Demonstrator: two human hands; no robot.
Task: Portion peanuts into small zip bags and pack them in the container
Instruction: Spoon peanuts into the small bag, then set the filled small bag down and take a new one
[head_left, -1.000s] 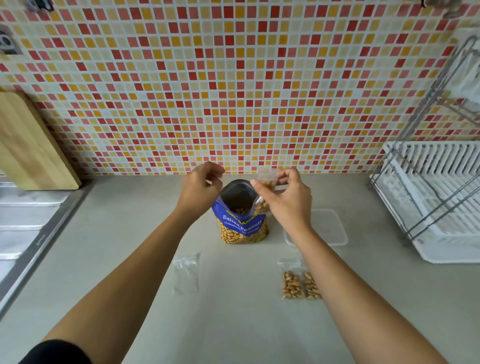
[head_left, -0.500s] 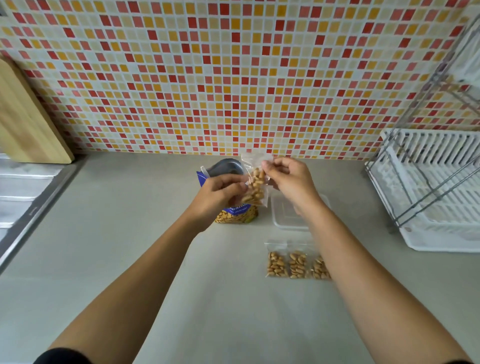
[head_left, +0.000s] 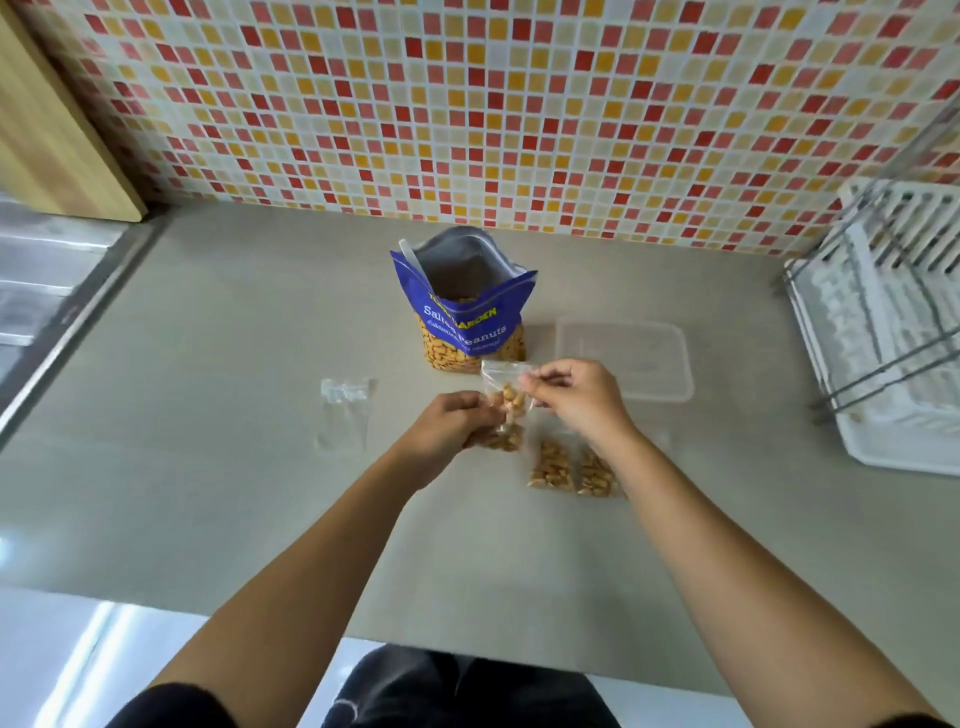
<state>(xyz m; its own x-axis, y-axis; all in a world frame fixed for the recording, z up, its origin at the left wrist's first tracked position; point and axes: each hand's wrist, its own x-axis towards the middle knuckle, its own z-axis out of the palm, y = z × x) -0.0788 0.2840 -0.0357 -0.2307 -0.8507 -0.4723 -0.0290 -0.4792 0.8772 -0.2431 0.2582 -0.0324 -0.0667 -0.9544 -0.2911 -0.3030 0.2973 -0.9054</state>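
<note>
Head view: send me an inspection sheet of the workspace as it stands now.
Surface: grey countertop, no loose peanuts seen.
Job's things: peanut bag upright, open; small zip bag part-filled, held over the countertop; two filled bags visible lying beside the right forearm; empty bag lying left; clear container right of the peanut bag, nothing seen inside.
Clutter: nothing seen.
Hands: left hand grips the small zip bag's lower part; right hand pinches its top.
Cables: nothing seen.
Surroundings: tiled wall behind; dish rack right; cutting board and sink left.
</note>
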